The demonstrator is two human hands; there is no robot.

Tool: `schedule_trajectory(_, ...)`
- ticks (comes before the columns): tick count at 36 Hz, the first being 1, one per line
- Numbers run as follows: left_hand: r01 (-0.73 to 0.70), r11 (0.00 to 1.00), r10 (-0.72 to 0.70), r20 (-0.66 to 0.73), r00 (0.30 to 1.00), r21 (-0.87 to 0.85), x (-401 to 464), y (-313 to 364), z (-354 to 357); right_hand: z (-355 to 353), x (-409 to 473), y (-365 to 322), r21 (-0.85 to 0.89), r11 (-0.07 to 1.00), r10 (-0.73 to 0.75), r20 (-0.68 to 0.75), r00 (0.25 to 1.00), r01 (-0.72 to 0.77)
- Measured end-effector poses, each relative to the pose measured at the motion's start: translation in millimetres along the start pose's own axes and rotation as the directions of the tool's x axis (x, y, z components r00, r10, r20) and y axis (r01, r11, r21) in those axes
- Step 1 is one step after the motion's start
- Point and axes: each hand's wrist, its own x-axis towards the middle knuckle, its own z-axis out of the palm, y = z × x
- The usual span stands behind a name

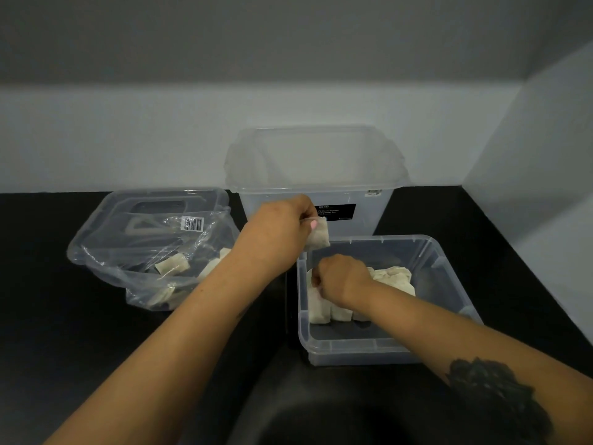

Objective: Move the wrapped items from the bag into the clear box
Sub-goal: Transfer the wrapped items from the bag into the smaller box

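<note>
A left hand (276, 232) pinches a wrapped item (317, 234) above the clear box (430, 252) while the right hand (340, 279) grips packets inside; best lowered gently beside the rows, with the bag (160, 252) holding more.

The packet (317, 234) pinched in the left hand's fingers (309, 221) looks like thin, matt, off-white paper or film, faintly speckled. Below the right hand's fingers (316, 279), the clear box (449, 284) is smooth, semi-glossy translucent plastic; the packets in it (394, 276) are the same pale, matt, crinkled wrap. Left of the fingers, the bag (179, 252) is thin, glossy, creased clear film, lying on a clear plastic lid (96, 229). Beyond the fingers, the tall bin (288, 200) is frosted plastic. The bench (80, 332) is matt black.
</note>
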Motion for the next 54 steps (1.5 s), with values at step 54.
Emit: schedule_trajectory(54,0.009,0.999,-0.014,0.120,0.993,0.043,-17,-1,18,7,-13,-6,-0.261,0.965,0.043,0.232,0.972,0.020)
